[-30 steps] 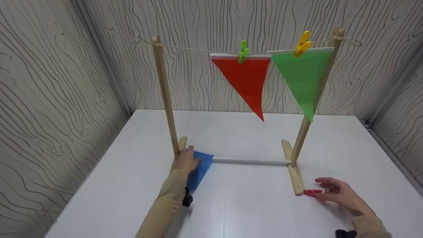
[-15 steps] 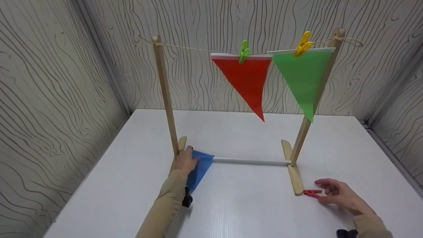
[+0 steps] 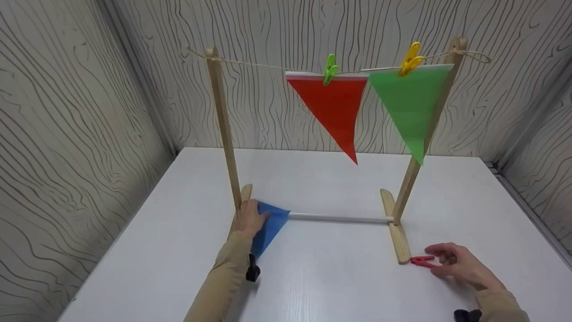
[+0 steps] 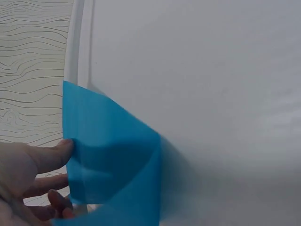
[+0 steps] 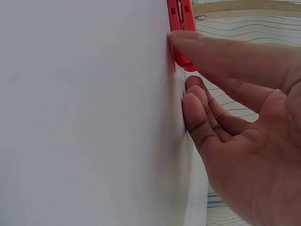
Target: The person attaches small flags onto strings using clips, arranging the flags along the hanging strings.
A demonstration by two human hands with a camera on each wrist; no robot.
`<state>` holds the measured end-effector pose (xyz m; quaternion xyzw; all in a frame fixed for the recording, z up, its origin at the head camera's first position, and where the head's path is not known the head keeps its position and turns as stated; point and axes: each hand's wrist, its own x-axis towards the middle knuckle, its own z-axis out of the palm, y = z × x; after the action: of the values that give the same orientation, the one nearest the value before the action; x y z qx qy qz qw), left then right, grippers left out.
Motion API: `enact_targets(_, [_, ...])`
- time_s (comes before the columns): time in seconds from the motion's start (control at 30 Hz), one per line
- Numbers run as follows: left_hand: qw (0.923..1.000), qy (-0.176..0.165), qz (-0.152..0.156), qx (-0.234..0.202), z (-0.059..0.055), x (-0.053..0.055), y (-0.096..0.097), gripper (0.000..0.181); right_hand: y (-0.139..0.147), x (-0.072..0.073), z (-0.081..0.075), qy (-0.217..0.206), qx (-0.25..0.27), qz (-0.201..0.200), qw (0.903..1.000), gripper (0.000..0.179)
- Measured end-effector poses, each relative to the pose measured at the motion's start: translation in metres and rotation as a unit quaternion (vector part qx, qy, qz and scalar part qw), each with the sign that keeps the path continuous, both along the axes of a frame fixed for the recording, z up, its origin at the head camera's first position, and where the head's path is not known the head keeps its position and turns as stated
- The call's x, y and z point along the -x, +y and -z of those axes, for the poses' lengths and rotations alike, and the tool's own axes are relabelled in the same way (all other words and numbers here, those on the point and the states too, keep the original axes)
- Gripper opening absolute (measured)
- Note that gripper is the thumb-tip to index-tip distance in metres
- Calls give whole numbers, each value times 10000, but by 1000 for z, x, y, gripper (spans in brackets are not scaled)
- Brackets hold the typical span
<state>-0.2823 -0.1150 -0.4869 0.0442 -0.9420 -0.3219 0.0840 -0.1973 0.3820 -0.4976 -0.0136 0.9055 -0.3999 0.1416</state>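
Note:
In the head view my left hand [image 3: 250, 220] is at the left edge of a blue pennant [image 3: 271, 223], beside the left foot of a wooden stand. My thumb [image 4: 59, 153] lies over the pennant's edge in the left wrist view, fingers behind it, pinching it; the blue sheet bends up from the table. On the table by the right foot lies a red clothespin [image 3: 421, 261]. My right hand [image 3: 467, 266] rests around its handle end; the thumb [image 5: 197, 42] touches the clothespin, and the other fingers curve loosely without a visible grip.
Between two wooden posts [image 3: 223, 116] runs a string [image 3: 254, 65]. A green clothespin [image 3: 330, 70] holds a red pennant [image 3: 333, 107], and a yellow clothespin [image 3: 410, 60] a green pennant [image 3: 409, 98]. A white rod [image 3: 339, 218] joins the feet on the white table [image 3: 339, 277].
My left fingers have drawn in at the pennant's edge, and the pennant has shifted slightly. The red clothespin has rolled a little, so its handles look wider apart.

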Motion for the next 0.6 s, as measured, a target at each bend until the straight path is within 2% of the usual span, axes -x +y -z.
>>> enact_targets(0.6, [9984, 149, -242, -488, 5, 4, -1, 29, -3, 2, 0, 22, -325, 245, 9992, 44])
